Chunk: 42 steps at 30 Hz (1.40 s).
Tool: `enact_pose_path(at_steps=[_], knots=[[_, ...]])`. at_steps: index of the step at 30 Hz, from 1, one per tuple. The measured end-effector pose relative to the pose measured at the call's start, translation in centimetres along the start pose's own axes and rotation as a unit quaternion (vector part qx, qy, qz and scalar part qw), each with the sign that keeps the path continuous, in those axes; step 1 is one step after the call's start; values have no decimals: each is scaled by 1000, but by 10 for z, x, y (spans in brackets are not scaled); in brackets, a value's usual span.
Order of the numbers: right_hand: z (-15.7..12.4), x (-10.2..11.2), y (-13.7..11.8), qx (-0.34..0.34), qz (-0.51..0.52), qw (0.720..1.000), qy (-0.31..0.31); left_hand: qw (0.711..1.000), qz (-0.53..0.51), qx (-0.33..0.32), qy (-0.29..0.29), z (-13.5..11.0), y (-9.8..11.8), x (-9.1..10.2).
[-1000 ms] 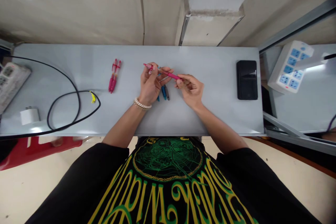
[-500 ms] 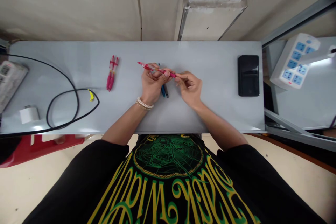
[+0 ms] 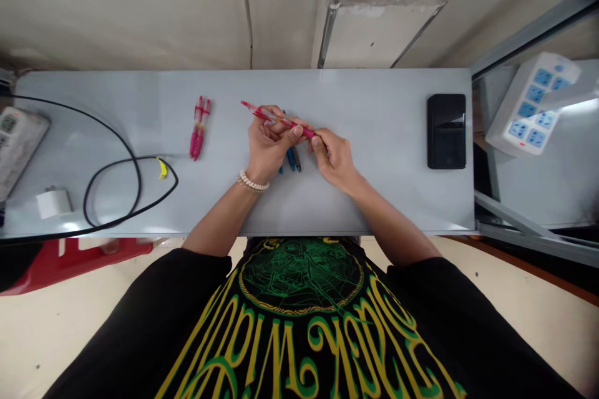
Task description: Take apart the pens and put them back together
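Observation:
A pink pen [image 3: 265,113] with a clear section is held tilted above the table, its clicker end up to the left. My left hand [image 3: 269,143] grips its barrel between thumb and fingers. At the lower right end, the thumb and fingers of my right hand [image 3: 334,159] pinch the pink grip near the tip. Beneath my hands lie a blue pen [image 3: 291,159] and a dark grey pen [image 3: 297,160], partly hidden by my left hand. Two more pink pens [image 3: 200,128] lie side by side to the left.
On the grey table [image 3: 384,199] are a black box-like device [image 3: 446,131] at the right, a looped black cable [image 3: 135,168] with a yellow tag [image 3: 162,168], a white charger [image 3: 53,203] and a power strip [image 3: 21,146] at the left. Another power strip [image 3: 533,106] stands beyond the right edge.
My right hand has closed in around the pen's grip end and shifted slightly left. My left hand and the pen have moved a little up and left.

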State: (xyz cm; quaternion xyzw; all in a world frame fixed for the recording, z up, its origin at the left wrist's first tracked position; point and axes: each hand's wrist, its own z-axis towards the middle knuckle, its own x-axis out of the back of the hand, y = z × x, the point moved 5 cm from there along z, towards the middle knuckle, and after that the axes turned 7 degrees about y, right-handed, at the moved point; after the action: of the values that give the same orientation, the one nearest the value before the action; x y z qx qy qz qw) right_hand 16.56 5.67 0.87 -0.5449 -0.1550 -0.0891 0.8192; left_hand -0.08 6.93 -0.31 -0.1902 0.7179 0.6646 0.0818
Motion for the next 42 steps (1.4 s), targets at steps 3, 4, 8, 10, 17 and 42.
enact_pose_path(at_steps=[3, 4, 8, 10, 17, 42], knots=[[0, 2, 1, 43, -41, 998, 8, 1000, 6, 10, 11, 0, -2, 1], [0, 2, 2, 59, -51, 997, 14, 1000, 6, 11, 15, 0, -4, 1], [-3, 0, 6, 105, -88, 990, 35, 1000, 7, 13, 20, -1, -10, 2], [-5, -1, 6, 129, -105, 985, 50, 1000, 7, 11, 19, -2, -11, 2], [-5, -3, 4, 84, -91, 991, 57, 1000, 16, -1, -6, 1, 0, 1], [6, 2, 9, -118, 202, 962, 138, 999, -33, 1, -9, 7, 9, -4]])
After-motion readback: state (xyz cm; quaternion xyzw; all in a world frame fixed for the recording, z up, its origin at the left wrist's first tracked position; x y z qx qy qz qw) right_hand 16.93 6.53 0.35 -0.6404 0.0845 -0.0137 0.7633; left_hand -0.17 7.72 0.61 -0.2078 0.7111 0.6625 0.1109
